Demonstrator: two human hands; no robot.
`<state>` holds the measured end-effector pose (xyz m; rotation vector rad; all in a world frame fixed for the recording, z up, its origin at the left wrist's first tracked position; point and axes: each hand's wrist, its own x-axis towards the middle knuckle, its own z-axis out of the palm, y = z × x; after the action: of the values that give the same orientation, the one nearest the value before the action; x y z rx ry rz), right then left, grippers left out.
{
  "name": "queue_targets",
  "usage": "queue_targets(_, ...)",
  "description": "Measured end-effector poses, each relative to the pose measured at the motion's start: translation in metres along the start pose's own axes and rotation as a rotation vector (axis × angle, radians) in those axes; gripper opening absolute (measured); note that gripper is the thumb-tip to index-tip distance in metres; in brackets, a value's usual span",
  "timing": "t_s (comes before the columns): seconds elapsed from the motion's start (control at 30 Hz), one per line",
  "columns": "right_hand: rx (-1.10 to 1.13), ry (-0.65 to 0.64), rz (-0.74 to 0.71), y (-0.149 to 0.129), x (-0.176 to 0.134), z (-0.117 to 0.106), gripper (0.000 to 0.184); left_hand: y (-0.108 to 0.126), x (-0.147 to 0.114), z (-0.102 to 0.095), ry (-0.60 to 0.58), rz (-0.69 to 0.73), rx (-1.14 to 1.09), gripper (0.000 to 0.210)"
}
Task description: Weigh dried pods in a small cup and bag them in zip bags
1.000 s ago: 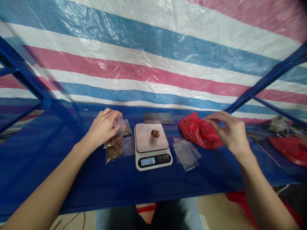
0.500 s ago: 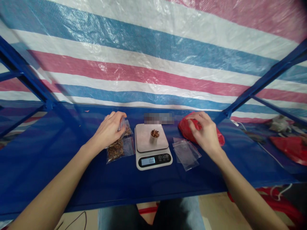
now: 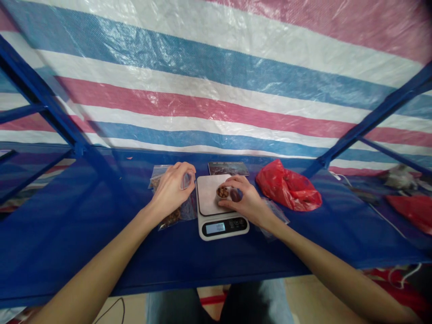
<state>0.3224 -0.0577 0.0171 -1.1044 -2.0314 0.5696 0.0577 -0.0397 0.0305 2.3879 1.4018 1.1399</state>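
Note:
My right hand [image 3: 245,198] has thumb and fingers around a small white cup [image 3: 218,194] filled with brown pieces. The cup is on the plate of a white digital kitchen scale [image 3: 206,193], whose display is lit. Left of the scale, my left hand [image 3: 177,182] is curled, thumb and fingers pinching a clear zip bag [image 3: 186,180], mostly hidden by the hand. Beneath and beside that hand are filled zip bags [image 3: 170,219] of brown pieces, partly covered. Flat clear zip bags [image 3: 275,211] lie right of the scale, partly behind my right wrist.
A red plastic bag [image 3: 286,186] sits at the right on the blue surface [image 3: 162,263]. Behind the scale lies a dark flat phone-like thing [image 3: 229,168]. Blue metal posts [image 3: 50,105] [image 3: 357,130] stand at both sides, with a striped sheet [image 3: 216,85] at the back.
My right hand has moved left from the red bag to the cup on the scale and closed around it. The left hand keeps its pinch, slightly nearer the scale. The view has shifted a little.

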Motion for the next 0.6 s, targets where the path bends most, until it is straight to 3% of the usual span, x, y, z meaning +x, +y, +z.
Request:
queue_targets(0.17, 0.273, 0.036, 0.123, -0.015, 0.012, 0.004, 0.037, 0.008, 0.001, 0.002, 0.008, -0.065, -0.038, 0.011)
queue_targets(0.27, 0.395, -0.031, 0.081, -0.027, 0.022, 0.009, 0.042, 0.009, 0.000, 0.003, 0.012, -0.080, -0.063, 0.010)
queue_targets(0.43, 0.331, -0.050, -0.010, -0.041, 0.038, 0.017, 0.045, 0.011, 0.000, 0.003, -0.004, -0.116, -0.066, 0.014)
queue_targets(0.6, 0.161, -0.073, -0.116, -0.053, 0.048, 0.013, 0.026, 0.011, 0.000, 0.002, -0.006, -0.153, -0.081, 0.020)
